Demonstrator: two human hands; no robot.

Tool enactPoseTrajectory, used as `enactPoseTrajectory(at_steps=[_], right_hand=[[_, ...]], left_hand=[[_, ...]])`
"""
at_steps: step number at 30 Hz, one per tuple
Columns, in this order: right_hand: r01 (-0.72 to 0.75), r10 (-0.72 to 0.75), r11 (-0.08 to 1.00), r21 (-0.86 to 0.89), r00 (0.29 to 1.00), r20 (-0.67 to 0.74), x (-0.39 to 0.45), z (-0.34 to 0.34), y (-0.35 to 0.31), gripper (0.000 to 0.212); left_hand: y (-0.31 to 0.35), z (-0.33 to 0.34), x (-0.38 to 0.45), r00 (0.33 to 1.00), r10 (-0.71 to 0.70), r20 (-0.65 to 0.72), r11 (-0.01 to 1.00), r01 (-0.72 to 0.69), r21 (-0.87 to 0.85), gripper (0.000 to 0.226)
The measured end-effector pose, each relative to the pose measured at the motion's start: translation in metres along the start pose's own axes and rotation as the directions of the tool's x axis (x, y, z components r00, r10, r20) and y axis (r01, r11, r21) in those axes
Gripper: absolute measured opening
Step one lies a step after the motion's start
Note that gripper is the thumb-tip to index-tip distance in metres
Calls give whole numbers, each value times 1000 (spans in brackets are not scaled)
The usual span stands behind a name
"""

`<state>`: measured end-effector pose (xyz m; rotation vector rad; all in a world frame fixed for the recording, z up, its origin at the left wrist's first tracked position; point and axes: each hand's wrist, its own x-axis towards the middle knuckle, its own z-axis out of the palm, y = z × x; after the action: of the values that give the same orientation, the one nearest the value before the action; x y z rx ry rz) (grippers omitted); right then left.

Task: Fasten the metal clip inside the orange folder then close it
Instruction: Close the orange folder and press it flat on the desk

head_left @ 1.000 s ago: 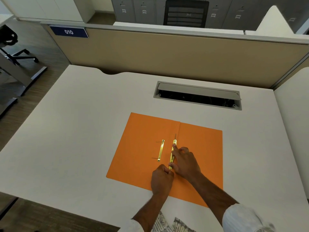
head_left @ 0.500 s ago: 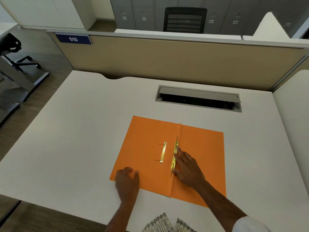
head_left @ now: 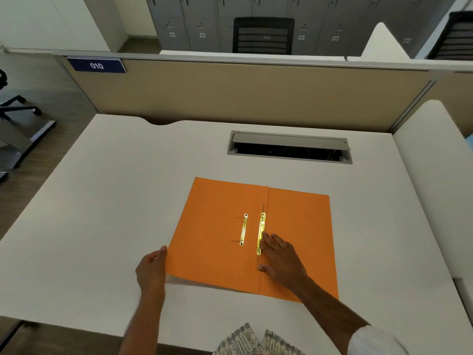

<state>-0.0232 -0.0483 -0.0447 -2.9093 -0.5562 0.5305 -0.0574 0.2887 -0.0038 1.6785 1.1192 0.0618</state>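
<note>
An orange folder lies open on the white desk. A gold metal clip runs along the spine fold, and a second gold strip lies on the left flap. My right hand rests flat on the right half, its fingertips touching the lower end of the clip. My left hand grips the near left corner of the left flap, which is lifted slightly off the desk.
A grey cable tray with its lid open is set into the desk behind the folder. A beige partition with a blue 010 tag closes the far edge. A second desk adjoins on the right.
My left hand left the clip, slid to the folder's near left corner and took hold of it, raising the flap's edge. My right hand stayed by the clip.
</note>
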Motion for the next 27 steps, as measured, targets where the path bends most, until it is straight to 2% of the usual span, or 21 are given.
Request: enactPoseTrajectory(at_steps=[4, 6, 9, 12, 14, 17, 18, 20, 23, 27], right_hand=[[-17, 17, 999, 28, 1000, -19, -1, -1, -5, 78], [-18, 23, 995, 95, 998, -52, -1, -1, -7, 77], [-21, 39, 982, 188, 995, -92, -4, 0, -5, 72], [-112, 141, 941, 320, 988, -69, -18, 4, 3, 64], [-190, 259, 836, 515, 964, -65, -34, -1, 10, 54], [-217, 442, 500, 839, 897, -32, -63, -27, 19, 25], [-198, 460, 375, 905, 888, 4, -73, -39, 19, 19], [-145, 410, 165, 976, 910, 66, -91, -65, 11, 28], [-42, 297, 22, 999, 954, 33, -113, -100, -7, 41], [20, 323, -39, 999, 946, -7, -133, -127, -21, 41]], left_hand=[[23, -12, -22, 988, 142, 66, 980, -130, -153, 12], [34, -14, -37, 977, 196, 86, 962, -174, -211, 15], [50, -13, -64, 949, 254, 188, 932, -188, -310, 27], [62, -7, -92, 883, 330, 334, 903, -192, -386, 38], [65, 1, -108, 828, 368, 423, 894, -191, -405, 44], [69, 19, -129, 772, 382, 509, 904, -197, -379, 45], [68, 26, -135, 758, 385, 527, 906, -201, -372, 43], [67, 39, -146, 739, 390, 549, 909, -211, -360, 36], [63, 57, -158, 710, 394, 583, 913, -232, -334, 26], [56, 80, -173, 652, 395, 647, 919, -287, -271, 31]])
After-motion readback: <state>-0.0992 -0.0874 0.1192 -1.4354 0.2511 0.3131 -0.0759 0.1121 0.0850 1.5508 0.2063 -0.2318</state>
